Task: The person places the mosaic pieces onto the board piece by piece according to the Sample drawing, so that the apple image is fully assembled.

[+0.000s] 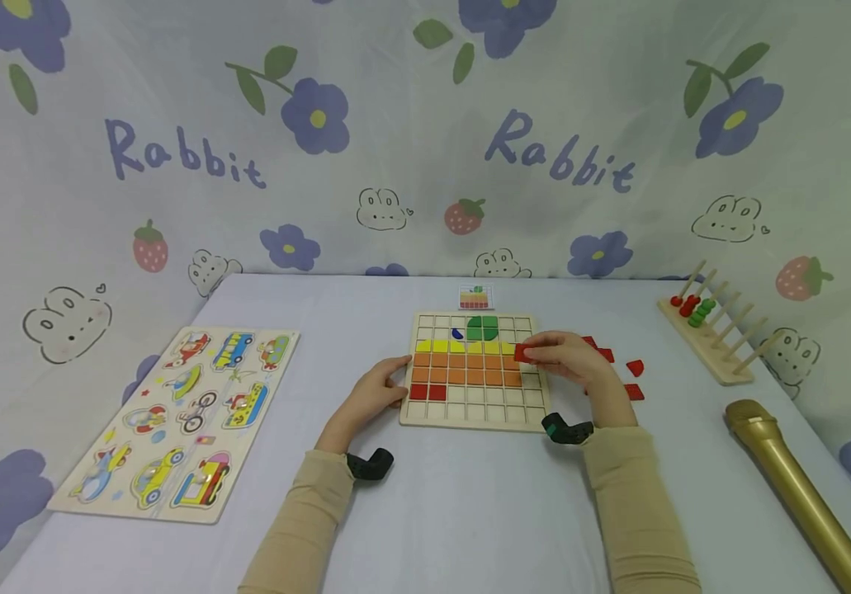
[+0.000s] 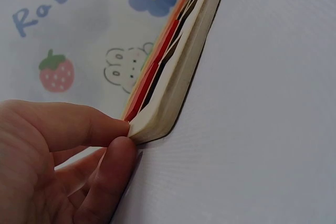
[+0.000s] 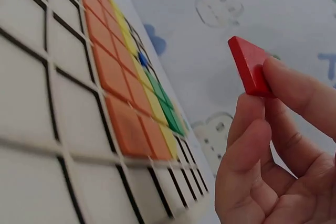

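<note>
A wooden grid board lies in the middle of the table, partly filled with orange tiles, a yellow row, green pieces and a blue piece. Two red tiles sit at the left of the row below the orange ones. My left hand pinches the board's near left corner between thumb and finger, as the left wrist view shows. Held up by my right hand, a red square tile is between thumb and fingers, above the board's right side.
Loose red pieces lie right of the board, some behind my hand. A small picture card is beyond the board. Left lies a vehicle puzzle; right, a bead peg rack and a gold microphone.
</note>
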`<state>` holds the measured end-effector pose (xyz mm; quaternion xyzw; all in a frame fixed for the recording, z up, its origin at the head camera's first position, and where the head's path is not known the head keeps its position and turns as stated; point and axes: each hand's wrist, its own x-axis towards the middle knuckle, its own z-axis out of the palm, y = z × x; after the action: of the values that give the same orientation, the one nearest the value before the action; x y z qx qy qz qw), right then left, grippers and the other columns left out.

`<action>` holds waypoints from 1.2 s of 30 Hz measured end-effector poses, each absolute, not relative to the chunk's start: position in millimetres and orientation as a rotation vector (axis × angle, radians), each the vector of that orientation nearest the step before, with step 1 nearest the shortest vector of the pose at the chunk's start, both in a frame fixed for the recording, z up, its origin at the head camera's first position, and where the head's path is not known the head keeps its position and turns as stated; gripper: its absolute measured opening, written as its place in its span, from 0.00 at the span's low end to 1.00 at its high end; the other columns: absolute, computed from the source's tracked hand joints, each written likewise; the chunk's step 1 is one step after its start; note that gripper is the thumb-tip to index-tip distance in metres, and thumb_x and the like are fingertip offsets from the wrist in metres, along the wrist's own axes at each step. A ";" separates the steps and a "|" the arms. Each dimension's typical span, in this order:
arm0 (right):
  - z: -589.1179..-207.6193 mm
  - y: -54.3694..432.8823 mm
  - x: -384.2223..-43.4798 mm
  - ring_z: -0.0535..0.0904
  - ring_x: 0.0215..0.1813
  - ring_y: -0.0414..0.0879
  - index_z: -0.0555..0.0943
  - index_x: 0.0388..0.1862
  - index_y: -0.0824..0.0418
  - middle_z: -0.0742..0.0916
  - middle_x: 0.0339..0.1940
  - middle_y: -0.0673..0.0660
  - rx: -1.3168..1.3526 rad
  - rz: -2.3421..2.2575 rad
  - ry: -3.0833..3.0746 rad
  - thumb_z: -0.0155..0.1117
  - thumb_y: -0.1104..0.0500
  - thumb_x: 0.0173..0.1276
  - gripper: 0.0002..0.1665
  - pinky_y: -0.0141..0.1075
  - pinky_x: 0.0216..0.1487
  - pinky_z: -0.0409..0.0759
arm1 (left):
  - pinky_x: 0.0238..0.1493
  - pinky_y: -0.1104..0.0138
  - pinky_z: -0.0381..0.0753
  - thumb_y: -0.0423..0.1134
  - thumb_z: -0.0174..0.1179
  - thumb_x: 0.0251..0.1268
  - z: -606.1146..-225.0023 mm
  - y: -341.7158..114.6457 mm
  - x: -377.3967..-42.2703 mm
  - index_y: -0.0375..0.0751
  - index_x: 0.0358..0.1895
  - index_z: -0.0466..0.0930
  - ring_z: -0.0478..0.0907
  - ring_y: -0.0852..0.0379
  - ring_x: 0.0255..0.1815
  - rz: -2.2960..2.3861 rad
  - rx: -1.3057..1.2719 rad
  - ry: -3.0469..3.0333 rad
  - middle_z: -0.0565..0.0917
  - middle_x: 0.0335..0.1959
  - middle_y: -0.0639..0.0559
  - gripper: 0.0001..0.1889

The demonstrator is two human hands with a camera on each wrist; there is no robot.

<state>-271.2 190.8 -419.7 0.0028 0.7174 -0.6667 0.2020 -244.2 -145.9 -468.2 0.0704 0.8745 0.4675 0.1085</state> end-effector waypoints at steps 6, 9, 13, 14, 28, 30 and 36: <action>-422.2 147.3 -268.6 0.78 0.39 0.43 0.77 0.46 0.67 0.80 0.42 0.55 -0.075 -1.727 2.084 0.64 0.63 0.61 0.16 0.34 0.45 0.78 | 0.28 0.68 0.73 0.32 0.59 0.58 -468.7 -146.1 -244.4 0.44 0.67 0.64 0.73 0.59 0.23 1.374 0.214 2.575 0.74 0.49 0.46 0.30; -422.9 122.7 -263.6 0.79 0.39 0.44 0.78 0.45 0.67 0.82 0.40 0.56 -0.118 -1.601 2.195 0.66 0.62 0.59 0.16 0.35 0.43 0.79 | 0.28 0.68 0.74 0.32 0.59 0.58 -469.3 -146.6 -244.1 0.44 0.67 0.65 0.73 0.59 0.23 1.383 0.209 2.572 0.74 0.49 0.46 0.30; -428.6 99.2 -257.4 0.76 0.38 0.45 0.82 0.37 0.63 0.83 0.35 0.55 -0.173 -1.422 2.371 0.69 0.62 0.56 0.10 0.32 0.38 0.77 | 0.28 0.68 0.73 0.32 0.59 0.59 -469.1 -146.8 -244.2 0.45 0.67 0.64 0.72 0.58 0.23 1.382 0.208 2.577 0.74 0.45 0.47 0.30; -431.0 95.5 -256.2 0.75 0.36 0.45 0.82 0.34 0.62 0.82 0.33 0.54 -0.170 -1.385 2.412 0.69 0.61 0.55 0.08 0.31 0.36 0.76 | 0.28 0.68 0.73 0.32 0.59 0.59 -469.0 -146.8 -244.2 0.45 0.67 0.65 0.72 0.58 0.23 1.378 0.209 2.579 0.74 0.44 0.47 0.30; -440.4 85.1 -249.2 0.74 0.32 0.45 0.83 0.29 0.60 0.82 0.28 0.52 -0.214 -1.273 2.554 0.71 0.62 0.54 0.05 0.32 0.34 0.72 | 0.27 0.68 0.72 0.31 0.58 0.58 -467.2 -145.4 -243.9 0.44 0.67 0.65 0.73 0.59 0.22 1.371 0.217 2.578 0.74 0.45 0.47 0.30; -440.4 84.9 -248.8 0.74 0.33 0.45 0.83 0.29 0.59 0.82 0.28 0.52 -0.216 -1.258 2.567 0.71 0.61 0.54 0.05 0.33 0.34 0.72 | 0.27 0.68 0.72 0.31 0.58 0.58 -466.6 -145.5 -243.6 0.44 0.67 0.65 0.73 0.59 0.22 1.370 0.219 2.576 0.74 0.45 0.46 0.30; -441.2 81.7 -247.4 0.73 0.34 0.44 0.84 0.27 0.57 0.82 0.28 0.50 -0.234 -1.184 2.646 0.72 0.60 0.53 0.04 0.34 0.35 0.70 | 0.27 0.68 0.72 0.31 0.58 0.57 -467.7 -146.1 -243.6 0.44 0.67 0.65 0.72 0.59 0.21 1.362 0.231 2.588 0.74 0.50 0.46 0.31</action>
<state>-247.4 81.7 -441.2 -0.0798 0.9036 -0.4044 0.1166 -243.6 -146.1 -467.7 0.0783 0.8774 0.4617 0.1040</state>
